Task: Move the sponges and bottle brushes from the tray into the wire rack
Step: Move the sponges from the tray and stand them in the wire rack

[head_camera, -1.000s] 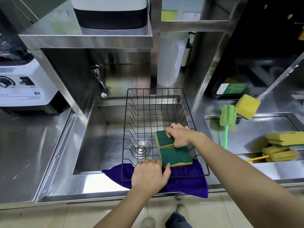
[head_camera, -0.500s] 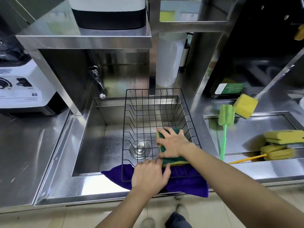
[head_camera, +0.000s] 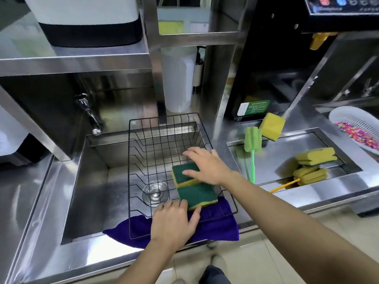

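Observation:
A black wire rack (head_camera: 151,136) sits across the steel sink. Two green-topped yellow sponges lie in its front right part: the near sponge (head_camera: 198,194) and the far sponge (head_camera: 182,171). My right hand (head_camera: 207,167) lies on the far sponge with its fingers spread. My left hand (head_camera: 174,224) rests palm down on the rack's front edge, thumb against the near sponge. In the steel tray (head_camera: 287,148) to the right are a green bottle brush (head_camera: 252,140), a leaning yellow sponge (head_camera: 271,127), stacked yellow sponges (head_camera: 315,156) and a yellow-handled brush (head_camera: 309,175).
A purple cloth (head_camera: 217,228) lies under the rack's front edge. The faucet (head_camera: 88,111) juts out at the sink's back left. A white jug (head_camera: 178,78) stands behind the rack. A white colander (head_camera: 356,128) with coloured bits sits at the far right.
My right hand slid the far sponge back from on top of the near one, and its fingers have spread out. My left hand has stayed at the rack's front.

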### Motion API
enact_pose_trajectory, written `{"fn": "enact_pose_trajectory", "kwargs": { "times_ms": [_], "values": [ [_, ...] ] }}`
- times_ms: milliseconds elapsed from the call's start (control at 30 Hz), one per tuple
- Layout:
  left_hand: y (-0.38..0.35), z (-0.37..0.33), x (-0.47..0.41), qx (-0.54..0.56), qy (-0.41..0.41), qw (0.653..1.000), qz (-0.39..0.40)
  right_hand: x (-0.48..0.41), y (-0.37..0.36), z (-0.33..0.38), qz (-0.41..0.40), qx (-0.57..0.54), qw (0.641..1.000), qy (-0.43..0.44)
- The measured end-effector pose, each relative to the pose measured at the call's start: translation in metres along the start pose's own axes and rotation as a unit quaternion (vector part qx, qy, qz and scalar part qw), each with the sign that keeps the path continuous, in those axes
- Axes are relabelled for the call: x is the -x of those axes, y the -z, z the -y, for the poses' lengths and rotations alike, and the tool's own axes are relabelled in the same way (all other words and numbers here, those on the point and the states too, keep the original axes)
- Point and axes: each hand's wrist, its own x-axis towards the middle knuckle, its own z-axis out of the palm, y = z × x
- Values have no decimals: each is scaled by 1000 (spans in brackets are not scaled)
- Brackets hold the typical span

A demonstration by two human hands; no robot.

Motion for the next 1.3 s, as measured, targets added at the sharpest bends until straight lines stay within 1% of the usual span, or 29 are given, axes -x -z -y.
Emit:
{"fn": "enact_pose_trajectory", "kwargs": {
  "times_ms": [100, 167, 267, 333, 400, 500, 567, 667, 733, 833, 900, 967, 1033, 1133, 1200, 1267, 1300],
  "values": [
    [1, -20, -9, 5, -22, 999, -23, 11, 15, -33, -89, -4, 993, -74],
    [0, -31, -16, 5, -35, 999, -36, 23, 21, -57, -148, -17, 978, -147],
    [-4, -46, -22, 2, -70, 997, -32, 47, 26, -97, -228, 0, 937, -264],
    [-9, -54, -23, 5, -84, 996, -15, 64, 26, -123, -253, 28, 904, -342],
    [-12, -57, -23, 5, -86, 996, 1, 80, 27, -147, -241, 46, 878, -412],
    [-15, -56, -23, 1, -91, 996, 6, 102, 28, -179, -185, 70, 852, -485],
    [-15, -57, -23, -2, -93, 996, 9, 114, 30, -196, -157, 72, 836, -520],
    [-16, -58, -24, -2, -92, 996, 9, 126, 31, -216, -129, 40, 813, -566],
    [-17, -58, -25, -1, -90, 996, 6, 131, 31, -225, -126, 16, 801, -584],
    [-14, -59, -25, 1, -85, 996, 13, 134, 32, -228, -148, -11, 797, -585],
    [-12, -60, -26, 3, -82, 996, 24, 129, 37, -221, -208, -44, 797, -566],
    [-11, -60, -26, 1, -79, 996, 37, 117, 48, -209, -304, -116, 797, -509],
    [-10, -60, -27, 4, -75, 996, 47, 100, 61, -194, -364, -195, 801, -434],
    [-6, -59, -26, 15, -64, 995, 74, 68, 75, -167, -383, -242, 820, -350],
    [-3, -58, -26, 35, -50, 995, 75, 47, 78, -141, -376, -245, 846, -288],
    [0, -53, -27, 46, -47, 996, 64, 30, 79, -112, -343, -209, 885, -235],
    [3, -49, -26, 59, -46, 996, 55, 23, 78, -97, -308, -188, 910, -205]
  ]
}}
